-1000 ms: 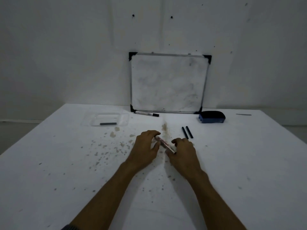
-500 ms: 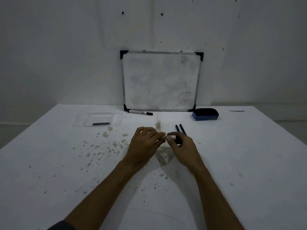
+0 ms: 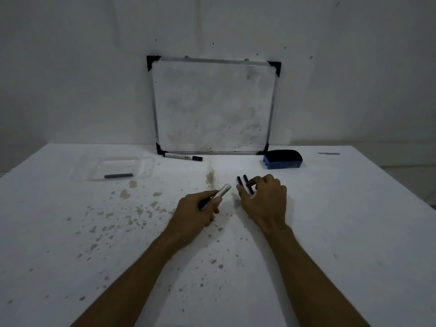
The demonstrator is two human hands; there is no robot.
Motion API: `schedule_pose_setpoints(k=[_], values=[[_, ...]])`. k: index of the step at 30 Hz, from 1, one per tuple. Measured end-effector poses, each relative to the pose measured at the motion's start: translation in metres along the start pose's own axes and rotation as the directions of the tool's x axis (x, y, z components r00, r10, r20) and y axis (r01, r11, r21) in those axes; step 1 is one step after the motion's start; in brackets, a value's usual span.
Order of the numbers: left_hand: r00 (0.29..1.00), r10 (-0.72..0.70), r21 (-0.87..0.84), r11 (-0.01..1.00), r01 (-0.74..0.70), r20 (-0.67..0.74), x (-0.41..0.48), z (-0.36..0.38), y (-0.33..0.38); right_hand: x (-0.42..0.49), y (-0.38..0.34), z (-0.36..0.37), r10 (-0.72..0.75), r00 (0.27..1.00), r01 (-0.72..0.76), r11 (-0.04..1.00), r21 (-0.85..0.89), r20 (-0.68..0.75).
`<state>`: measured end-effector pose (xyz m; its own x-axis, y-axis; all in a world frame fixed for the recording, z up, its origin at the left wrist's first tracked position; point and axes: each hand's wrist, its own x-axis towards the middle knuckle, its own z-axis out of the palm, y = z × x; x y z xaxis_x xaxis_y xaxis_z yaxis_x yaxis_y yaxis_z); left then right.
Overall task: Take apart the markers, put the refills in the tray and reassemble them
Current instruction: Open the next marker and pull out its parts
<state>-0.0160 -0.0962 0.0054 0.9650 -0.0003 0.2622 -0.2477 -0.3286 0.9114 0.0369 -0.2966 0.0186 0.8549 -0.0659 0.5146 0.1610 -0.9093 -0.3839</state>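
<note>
Marker barrel (image 3: pixel 218 195) sits clasped in the left hand (image 3: pixel 197 214) near the middle of the stained white desk (image 3: pixel 342 232), its pale open end angled up toward the far edge. Just beside it, the right hand (image 3: pixel 265 200) reaches over two short black pieces (image 3: pixel 243 181) lying side by side on the desk, fingertips (image 3: pixel 240 191) curled at them; whether they have closed on either piece cannot be told. A clear tray (image 3: pixel 146 162) near the far left corner holds one dark refill (image 3: pixel 118 176). At the far edge, a second, assembled marker (image 3: pixel 183 157) lies against the foot of a smudged whiteboard (image 3: pixel 213 107) propped on the wall, with a blue eraser (image 3: pixel 282 159) to its right.
</note>
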Motion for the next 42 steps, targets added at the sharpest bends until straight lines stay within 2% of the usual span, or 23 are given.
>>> schedule_pose_setpoints(k=[2, 5, 8, 10, 12, 13, 15, 17, 19, 20, 22, 25, 29, 32, 35, 38, 40, 42], values=[[0.999, -0.035, -0.055, 0.998, 0.036, 0.012, 0.001, -0.001, -0.002, 0.000, 0.001, 0.004, -0.016, 0.999, 0.015, 0.999, -0.043, -0.028], [0.998, -0.058, -0.061, 0.996, 0.058, 0.016, 0.002, 0.001, -0.002, 0.000, 0.004, 0.006, -0.011, 0.999, 0.014, 0.997, -0.080, 0.042], [0.998, -0.054, -0.070, 0.996, 0.055, 0.014, 0.002, 0.000, -0.002, 0.000, 0.003, 0.006, -0.038, 0.996, 0.041, 0.999, -0.035, 0.086], [0.998, -0.061, -0.093, 0.994, 0.061, 0.012, 0.002, 0.000, -0.001, 0.000, 0.002, 0.005, -0.047, 0.996, 0.044, 0.998, 0.048, 0.078], [0.998, -0.062, -0.149, 0.987, 0.063, 0.012, 0.002, -0.002, 0.001, 0.001, 0.001, 0.002, 0.018, 0.997, -0.037, 0.965, 0.261, 0.077], [0.998, -0.058, -0.197, 0.979, 0.061, 0.017, 0.003, -0.004, 0.003, 0.002, 0.001, -0.001, 0.065, 0.992, -0.102, 0.913, 0.395, 0.106], [0.998, -0.057, -0.300, 0.952, 0.065, 0.035, 0.004, -0.010, 0.006, 0.005, 0.001, -0.006, 0.125, 0.965, -0.248, 0.732, 0.634, 0.232], [0.995, -0.068, -0.392, 0.916, 0.089, 0.067, 0.005, -0.019, 0.010, 0.007, 0.000, -0.012, 0.143, 0.906, -0.417, 0.451, 0.789, 0.398], [0.990, -0.088, -0.492, 0.860, 0.134, 0.115, 0.007, -0.026, 0.013, 0.008, -0.002, -0.015, 0.098, 0.837, -0.547, 0.128, 0.827, 0.538], [0.986, -0.095, -0.525, 0.837, 0.154, 0.137, 0.008, -0.029, 0.013, 0.009, -0.003, -0.016, 0.066, 0.811, -0.583, 0.012, 0.813, 0.581], [0.981, -0.098, -0.526, 0.833, 0.171, 0.165, 0.008, -0.031, 0.014, 0.010, -0.006, -0.017, 0.010, 0.781, -0.620, -0.110, 0.777, 0.625], [0.981, -0.066, -0.467, 0.872, 0.146, 0.184, 0.007, -0.030, 0.014, 0.009, -0.007, -0.017, -0.028, 0.773, -0.627, -0.183, 0.757, 0.633], [0.981, -0.051, -0.436, 0.890, 0.131, 0.189, 0.005, -0.028, 0.015, 0.009, -0.006, -0.017, -0.003, 0.769, -0.630, -0.167, 0.758, 0.639], [0.981, -0.040, -0.419, 0.900, 0.118, 0.190, 0.004, -0.027, 0.016, 0.009, -0.003, -0.016, 0.014, 0.783, -0.617, -0.101, 0.780, 0.621], [0.985, -0.037, -0.388, 0.916, 0.102, 0.170, 0.002, -0.027, 0.016, 0.008, 0.000, -0.020, 0.017, 0.839, -0.542, 0.110, 0.833, 0.543], [0.986, -0.040, -0.329, 0.940, 0.093, 0.164, 0.002, -0.023, 0.015, 0.007, 0.003, -0.024, -0.013, 0.912, -0.381, 0.344, 0.858, 0.410], [0.986, -0.040, -0.295, 0.952, 0.088, 0.164, 0.001, -0.019, 0.014, 0.005, 0.000, -0.027, -0.067, 0.935, -0.289, 0.427, 0.857, 0.348], [0.988, -0.027, -0.265, 0.962, 0.067, 0.151, 0.001, -0.017, 0.013, 0.000, -0.009, -0.027, -0.110, 0.942, -0.235, 0.458, 0.858, 0.317]])
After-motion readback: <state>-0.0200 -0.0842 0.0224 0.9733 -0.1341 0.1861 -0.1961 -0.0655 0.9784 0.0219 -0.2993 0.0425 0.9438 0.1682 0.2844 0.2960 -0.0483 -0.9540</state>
